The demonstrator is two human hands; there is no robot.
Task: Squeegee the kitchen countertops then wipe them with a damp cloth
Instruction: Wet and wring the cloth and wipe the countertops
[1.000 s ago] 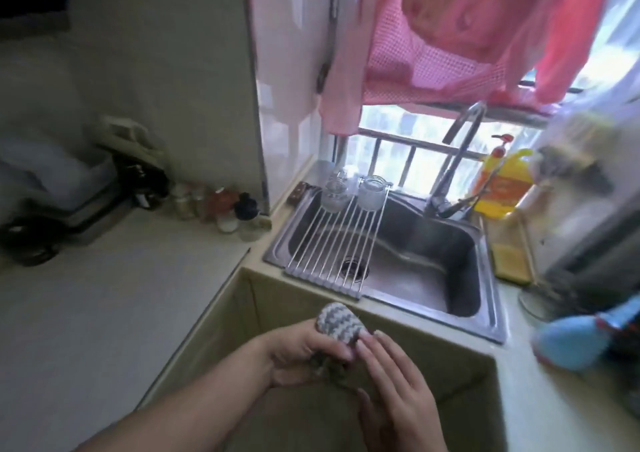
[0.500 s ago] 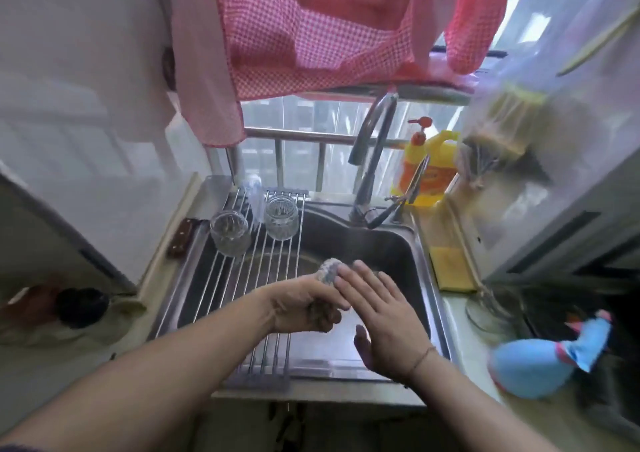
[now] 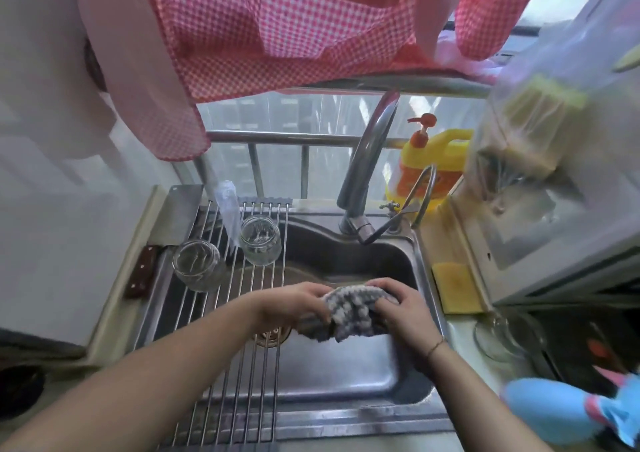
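A grey-and-white striped cloth (image 3: 349, 309) is bunched between both my hands over the steel sink (image 3: 346, 375). My left hand (image 3: 294, 304) grips its left end and my right hand (image 3: 401, 308) grips its right end. The cloth hangs above the basin, just right of the wire roll-up rack (image 3: 242, 365). The tap (image 3: 367, 161) stands behind the sink, with no water visible from it. No squeegee is in view.
Two upturned glass jars (image 3: 197, 266) (image 3: 259, 240) sit on the rack. A cleaver (image 3: 166, 230) lies at the sink's left edge. A yellow soap bottle (image 3: 433, 164) and yellow sponge (image 3: 455, 287) are at the right, a blue object (image 3: 554, 413) at the front right. Checked cloth (image 3: 277, 29) hangs overhead.
The view has swung from the counter corner to straight over the sink. My hands moved forward over the basin, and my right hand, open before, now grips the cloth.
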